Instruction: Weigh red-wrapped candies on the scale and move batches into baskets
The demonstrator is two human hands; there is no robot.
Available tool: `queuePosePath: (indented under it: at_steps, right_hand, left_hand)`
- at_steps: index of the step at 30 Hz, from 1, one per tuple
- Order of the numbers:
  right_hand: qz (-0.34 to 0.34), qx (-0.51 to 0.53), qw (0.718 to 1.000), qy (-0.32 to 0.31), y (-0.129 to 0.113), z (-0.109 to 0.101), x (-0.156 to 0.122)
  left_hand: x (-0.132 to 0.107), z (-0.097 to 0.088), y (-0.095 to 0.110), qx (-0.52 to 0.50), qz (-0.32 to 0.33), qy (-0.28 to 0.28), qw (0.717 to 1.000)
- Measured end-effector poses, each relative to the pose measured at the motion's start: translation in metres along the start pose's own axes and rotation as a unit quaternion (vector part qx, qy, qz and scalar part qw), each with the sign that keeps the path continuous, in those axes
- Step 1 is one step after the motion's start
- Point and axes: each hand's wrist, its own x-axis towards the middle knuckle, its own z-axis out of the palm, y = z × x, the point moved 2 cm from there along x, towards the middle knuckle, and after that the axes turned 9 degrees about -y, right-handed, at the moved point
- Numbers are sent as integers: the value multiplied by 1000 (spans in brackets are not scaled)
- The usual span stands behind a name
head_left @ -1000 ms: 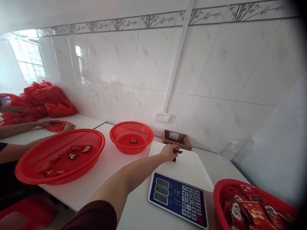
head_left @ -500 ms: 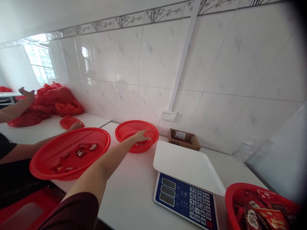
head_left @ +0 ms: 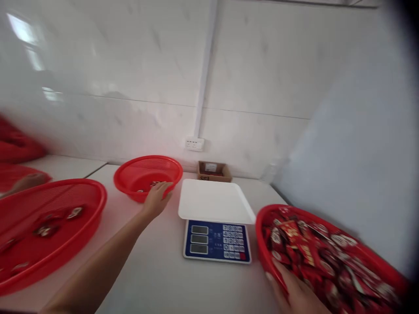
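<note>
My left hand (head_left: 157, 201) reaches over the near right rim of a small red plastic basket (head_left: 131, 168). Its thumb stands apart from the fingers, and I see nothing held in it. A few wrapped sweets (head_left: 156, 183) lie in that basket's bottom. At lower right, my right hand (head_left: 294, 290) grips the left rim of another red basket (head_left: 262, 226), fingers outside and thumb side inside. Red-wrapped sweets (head_left: 330, 257) fill this one. Between the hands stands a digital scale (head_left: 216, 242) with a bare white pan (head_left: 212, 200).
A large red basket (head_left: 93, 213) with several sweets stands at left. Beyond it are another person's hand (head_left: 31, 180) and red bags (head_left: 16, 144). A small cardboard box (head_left: 214, 176) sits behind the scale, below a wall socket (head_left: 194, 143).
My view has turned right and down. The left hand has drawn back from inside the small basket to its near rim. My right hand has come into view at the full basket.
</note>
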Motion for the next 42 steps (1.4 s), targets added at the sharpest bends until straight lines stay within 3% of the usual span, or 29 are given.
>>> queuePosePath:
  at_steps: [3,5,9,12,15,19,25,28,32,37,42]
  right_hand:
    - [57,13,997,-49,-19,-17,-3]
    - [68,68,991,-93,-24,-25,-2]
    - [54,184,965,-182,-19,-43,6]
    - [79,181,957,-213,-4,-55,14]
    - [116,128,969,-179,10,-62,28]
    - [75,63,986,-133,9,-57,57]
    - [47,11,981,-189,-4,-24,93]
    - [19,-41,985,-169,-4,-17,96]
    - [-8,-11,993,-117,3,-30,94]
    - [75,89,992,-44,28,-59,85]
    - [138,97,984,-61,47,-72,69]
  left_hand:
    - [-28,21,-1,-58,50,87,993]
    - [-43,36,-6,-89,58,100,989]
    - [-59,53,-16,-147,6,72,987]
    - [-59,55,-19,-193,-32,38,980]
    - [-55,54,-20,-216,-30,22,976]
    - [-54,53,-19,-219,-16,5,976]
    - [-57,51,-19,-216,3,-1,976]
    - [-56,51,-20,-221,7,-1,975]
    - [-55,52,-20,-220,11,-7,975]
    - [-55,53,-20,-218,8,-8,976]
    - [-56,54,-18,-212,10,-14,977]
